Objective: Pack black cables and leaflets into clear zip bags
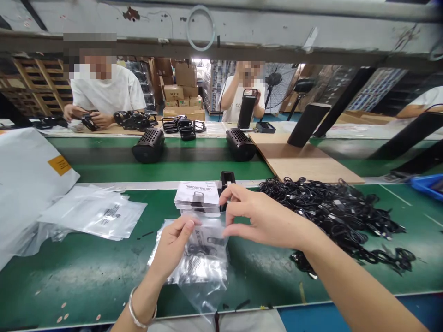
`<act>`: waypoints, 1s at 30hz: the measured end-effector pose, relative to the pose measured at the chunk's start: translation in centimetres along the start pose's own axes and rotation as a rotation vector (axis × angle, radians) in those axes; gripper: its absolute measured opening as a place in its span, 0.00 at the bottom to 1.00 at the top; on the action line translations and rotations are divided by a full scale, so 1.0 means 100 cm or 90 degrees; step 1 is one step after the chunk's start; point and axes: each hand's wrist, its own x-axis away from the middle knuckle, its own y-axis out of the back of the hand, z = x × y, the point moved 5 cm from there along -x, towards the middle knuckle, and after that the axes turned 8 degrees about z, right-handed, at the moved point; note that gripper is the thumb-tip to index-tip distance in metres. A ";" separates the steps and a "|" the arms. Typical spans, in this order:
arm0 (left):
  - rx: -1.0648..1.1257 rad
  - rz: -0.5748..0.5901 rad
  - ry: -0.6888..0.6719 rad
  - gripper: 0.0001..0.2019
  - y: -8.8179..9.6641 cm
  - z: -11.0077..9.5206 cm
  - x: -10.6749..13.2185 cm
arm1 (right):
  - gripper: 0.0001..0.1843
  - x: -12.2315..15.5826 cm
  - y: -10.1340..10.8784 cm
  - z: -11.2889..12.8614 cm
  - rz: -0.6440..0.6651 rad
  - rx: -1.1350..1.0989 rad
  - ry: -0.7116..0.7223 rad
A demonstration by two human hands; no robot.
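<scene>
My left hand [175, 244] pinches the upper left edge of a clear plastic bag [204, 267] between thumb and fingers. Inside the bag show a coiled black cable [200, 250] and what looks like a printed leaflet. More bags lie flat beneath it. My right hand [256, 214] hovers at the bag's upper right edge, fingers bent and thumb apart from them. Its thumb tip is close to the bag; whether it touches I cannot tell. Just beyond both hands is a stack of printed booklets [197, 192], with a black holder [227, 180] partly hidden behind my right fingers.
A heap of black cables [332, 216] lies right; flat plastic bags [97, 212] and a large white bag [31, 180] lie left. Black perforated speaker housings [148, 145] and a wooden board [304, 159] sit on the green belt. Co-workers handle black parts opposite. A beam [242, 27] runs overhead.
</scene>
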 end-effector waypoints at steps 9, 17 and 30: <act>-0.091 -0.024 0.023 0.18 -0.004 0.006 -0.005 | 0.14 -0.001 -0.068 -0.059 -0.141 -0.500 -0.175; 0.145 -0.066 0.056 0.19 0.012 -0.002 -0.012 | 0.18 -0.001 -0.056 -0.060 -0.226 -0.320 -0.019; -0.100 -0.059 0.164 0.19 -0.007 0.012 -0.009 | 0.14 0.018 -0.051 -0.088 -0.376 -0.234 -0.271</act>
